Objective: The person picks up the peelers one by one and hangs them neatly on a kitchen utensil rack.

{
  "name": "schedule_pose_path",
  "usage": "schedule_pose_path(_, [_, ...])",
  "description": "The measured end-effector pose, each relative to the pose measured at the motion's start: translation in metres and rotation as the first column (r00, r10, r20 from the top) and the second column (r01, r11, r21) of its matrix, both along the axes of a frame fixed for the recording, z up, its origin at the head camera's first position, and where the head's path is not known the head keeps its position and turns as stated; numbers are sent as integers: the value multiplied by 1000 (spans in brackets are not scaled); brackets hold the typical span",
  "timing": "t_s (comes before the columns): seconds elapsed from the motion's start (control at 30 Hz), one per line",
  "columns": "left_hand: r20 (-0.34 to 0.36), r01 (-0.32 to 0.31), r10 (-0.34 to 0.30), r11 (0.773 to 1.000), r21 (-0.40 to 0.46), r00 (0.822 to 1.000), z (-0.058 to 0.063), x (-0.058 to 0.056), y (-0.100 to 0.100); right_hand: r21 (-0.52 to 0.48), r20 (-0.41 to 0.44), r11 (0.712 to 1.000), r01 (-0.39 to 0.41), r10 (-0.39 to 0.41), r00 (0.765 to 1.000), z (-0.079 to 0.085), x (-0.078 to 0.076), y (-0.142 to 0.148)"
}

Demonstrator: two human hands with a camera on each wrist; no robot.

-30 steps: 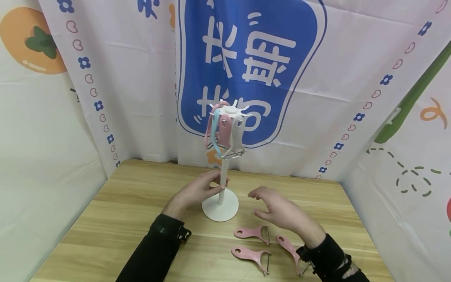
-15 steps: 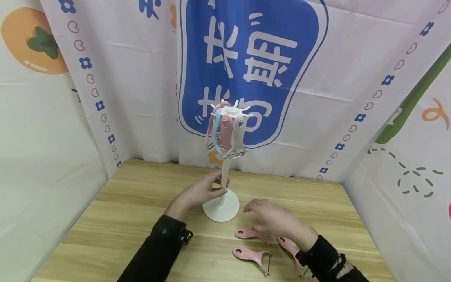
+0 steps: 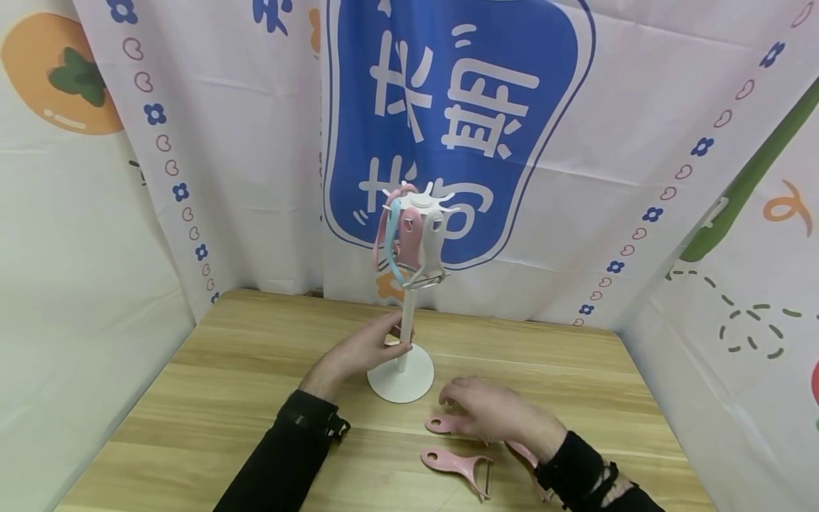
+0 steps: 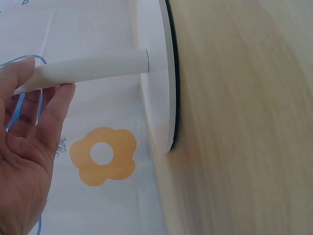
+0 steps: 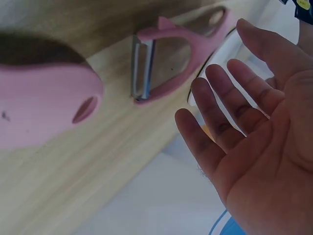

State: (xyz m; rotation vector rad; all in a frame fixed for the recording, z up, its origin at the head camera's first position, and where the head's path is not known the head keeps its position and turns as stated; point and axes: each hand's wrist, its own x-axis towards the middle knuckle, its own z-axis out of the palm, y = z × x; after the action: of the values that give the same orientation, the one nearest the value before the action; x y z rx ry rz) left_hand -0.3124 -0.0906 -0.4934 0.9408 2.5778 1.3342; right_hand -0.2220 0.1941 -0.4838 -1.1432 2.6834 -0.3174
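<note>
My left hand (image 3: 360,352) holds the pole (image 3: 407,313) of a white rack just above its round base (image 3: 399,387); thumb and fingertips wrap the pole in the left wrist view. From the hooks on top (image 3: 422,201) hang a white peeler (image 3: 433,242), a light blue one (image 3: 389,238) and pink ones (image 3: 409,238). My right hand (image 3: 502,412) hovers over a pink peeler (image 3: 441,424) on the table, hiding its blade end in the head view. Its fingers are loosely bent with nothing between them; in the right wrist view that peeler (image 5: 195,49) lies beside the fingertips.
Nearer the front edge lies another pink peeler (image 3: 448,461). A third pink peeler (image 3: 525,453) is partly covered by my right wrist. The wooden table (image 3: 256,398) backs onto a printed white curtain (image 3: 269,178), with cloth walls on both sides.
My right hand has come down and toward the front, from beside the rack's base to over the upper pink peeler. My left hand stays on the pole.
</note>
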Motion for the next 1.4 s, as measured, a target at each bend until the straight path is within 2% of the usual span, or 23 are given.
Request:
schedule_pose_path(0.27, [16,2,-3,1000,9,1000,0,1,-2,15,6,1000,-25,25,1000,-4,1,-2])
schedule_pose_path(0.5, [16,45,-46,999,18,999,1,1,-3,17,4,1000,-26,26,1000,-7,1,-2])
schedule_pose_path(0.97, [56,60,-62,998,25,997,2,4,-2,47,13,999,14,-14,1000,-10,1,0])
schedule_pose_path(1.2, [63,63,-64,998,20,996,1,4,-2,35,-32,999,18,-17,999,-9,0,4])
schedule_pose_path(1.4, [66,56,-56,998,9,996,-1,3,-2,3,-102,1000,19,-19,995,1,-1,8])
